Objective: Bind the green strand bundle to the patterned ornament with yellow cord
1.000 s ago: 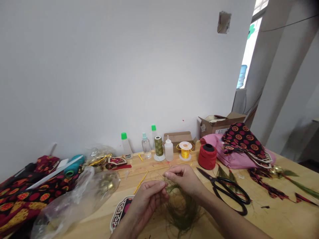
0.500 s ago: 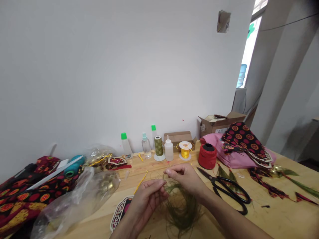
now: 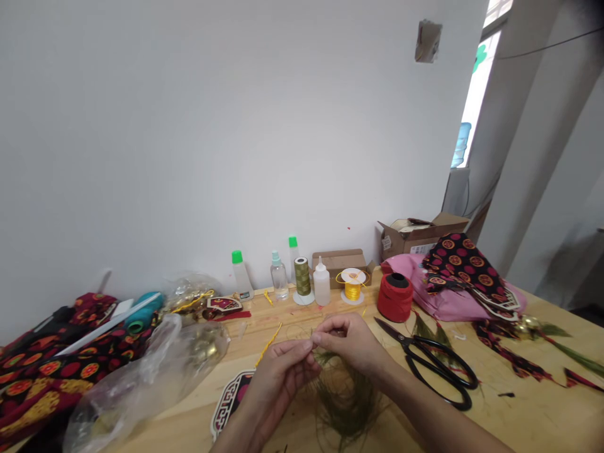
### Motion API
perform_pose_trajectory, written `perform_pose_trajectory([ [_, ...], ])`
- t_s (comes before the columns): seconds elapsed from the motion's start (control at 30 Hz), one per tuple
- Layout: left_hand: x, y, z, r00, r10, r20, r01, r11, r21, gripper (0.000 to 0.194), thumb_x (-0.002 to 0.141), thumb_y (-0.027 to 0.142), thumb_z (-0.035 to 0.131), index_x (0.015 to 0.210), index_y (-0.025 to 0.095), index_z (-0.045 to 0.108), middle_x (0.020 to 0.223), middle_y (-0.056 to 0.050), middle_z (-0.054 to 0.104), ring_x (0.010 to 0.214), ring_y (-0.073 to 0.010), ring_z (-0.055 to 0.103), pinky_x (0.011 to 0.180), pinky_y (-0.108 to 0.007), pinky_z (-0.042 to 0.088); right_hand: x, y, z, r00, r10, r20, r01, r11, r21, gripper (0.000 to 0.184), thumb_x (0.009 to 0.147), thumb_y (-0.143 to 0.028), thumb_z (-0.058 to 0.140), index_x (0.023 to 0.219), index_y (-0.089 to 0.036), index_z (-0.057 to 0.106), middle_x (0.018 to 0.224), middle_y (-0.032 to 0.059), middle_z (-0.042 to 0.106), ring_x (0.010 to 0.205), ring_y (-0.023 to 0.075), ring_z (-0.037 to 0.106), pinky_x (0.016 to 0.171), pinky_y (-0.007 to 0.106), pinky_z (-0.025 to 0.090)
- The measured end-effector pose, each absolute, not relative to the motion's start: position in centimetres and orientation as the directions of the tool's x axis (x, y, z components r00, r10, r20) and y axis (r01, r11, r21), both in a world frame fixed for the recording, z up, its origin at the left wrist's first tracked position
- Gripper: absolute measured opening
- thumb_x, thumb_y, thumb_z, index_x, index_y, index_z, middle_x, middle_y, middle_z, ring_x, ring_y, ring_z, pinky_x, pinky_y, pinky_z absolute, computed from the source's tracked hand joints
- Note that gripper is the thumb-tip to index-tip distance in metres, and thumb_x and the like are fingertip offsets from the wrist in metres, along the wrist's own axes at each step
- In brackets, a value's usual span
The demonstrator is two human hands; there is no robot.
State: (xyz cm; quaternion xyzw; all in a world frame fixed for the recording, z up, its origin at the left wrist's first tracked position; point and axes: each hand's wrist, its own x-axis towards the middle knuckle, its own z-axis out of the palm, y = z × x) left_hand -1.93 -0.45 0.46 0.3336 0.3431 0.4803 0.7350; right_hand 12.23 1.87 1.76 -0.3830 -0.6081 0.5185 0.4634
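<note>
Head view: a pale wall point(image 3: 236, 126) rises straight behind a wooden tabletop point(image 3: 533, 425), whose right edge slants down toward the picture's side; its near edge lies out of frame. Patterned cloth point(image 3: 70, 377) heaps up the far left, with a clear plastic bag point(image 3: 141, 377) slumped against it. At the right rear, a pink bag point(image 3: 415, 292) under more printed fabric fills the space before an open cardboard box point(image 3: 410, 238), close to the tabletop's right edge.

At centre, the left hand point(image 3: 287, 365) and right hand point(image 3: 346, 343) meet fingertip to fingertip, each pinching olive-green threads point(image 3: 349, 412) between thumb and forefinger; how many strands is too fine to tell. The loose, looped bundle lies below the right hand, its stray ends spreading over the wood. Black-handled scissors point(image 3: 406, 341), blades together, lie just beside the right forearm, leaving little sideways room there; wood shows beyond their handles. A red thread cone point(image 3: 395, 302) stands behind the blade tips. A bordered patch point(image 3: 227, 399) sits partly hidden by the left forearm. Between the fingertips and the upright white squeeze bottle point(image 3: 321, 288) runs a strip of wood; a yellow spool point(image 3: 353, 290) stands beside the bottle.
</note>
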Motion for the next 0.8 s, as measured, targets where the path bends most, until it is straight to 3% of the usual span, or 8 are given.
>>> perform_pose_trajectory([
  [0.2,-1.88,-0.62,0.75,0.287,0.935,-0.206,-0.451,0.322,0.833,0.014,0.064,0.018,0.062,0.052,0.009,0.061,0.047,-0.001,0.058,0.048,-0.0090,0.053,0.054,-0.021,0.043,12.52,2.04,1.66,-0.277,0.943,0.184,0.014,0.195,-0.981,0.021,0.054,-0.033,0.066,0.056,-0.012,0.066,0.050,-0.0011,0.055,0.049,0.0080,0.043,0.047,0.021,0.033],
  [0.43,-1.91,-0.49,0.48,0.320,0.928,-0.191,-0.439,0.324,0.838,0.019,0.063,0.019,0.063,0.047,0.010,0.060,0.043,-0.001,0.056,0.045,-0.0084,0.050,0.055,-0.023,0.042,12.49,1.89,1.94,-0.295,0.953,0.070,-0.067,0.053,-0.996,0.022,0.044,-0.034,0.071,0.050,-0.013,0.065,0.047,-0.0014,0.058,0.044,0.0073,0.045,0.045,0.020,0.035],
  [0.63,-1.90,-0.58,0.43,0.347,0.922,-0.173,-0.456,0.327,0.827,0.014,0.063,0.015,0.061,0.051,0.009,0.062,0.043,0.001,0.053,0.044,-0.0083,0.049,0.056,-0.024,0.042,12.58,1.99,1.62,-0.310,0.950,0.036,-0.075,0.013,-0.997,0.018,0.044,-0.029,0.071,0.049,-0.013,0.064,0.043,-0.0030,0.057,0.041,0.0056,0.043,0.045,0.019,0.033],
  [0.8,-1.95,-0.40,0.27,0.365,0.918,-0.153,-0.452,0.318,0.833,0.018,0.065,0.014,0.059,0.048,0.010,0.060,0.043,0.000,0.054,0.045,-0.0080,0.048,0.056,-0.023,0.041,12.66,1.90,1.66,-0.377,0.925,0.042,-0.097,0.006,-0.995,0.019,0.048,-0.028,0.070,0.058,-0.013,0.066,0.053,-0.0008,0.061,0.049,0.0076,0.049,0.053,0.021,0.037],
])
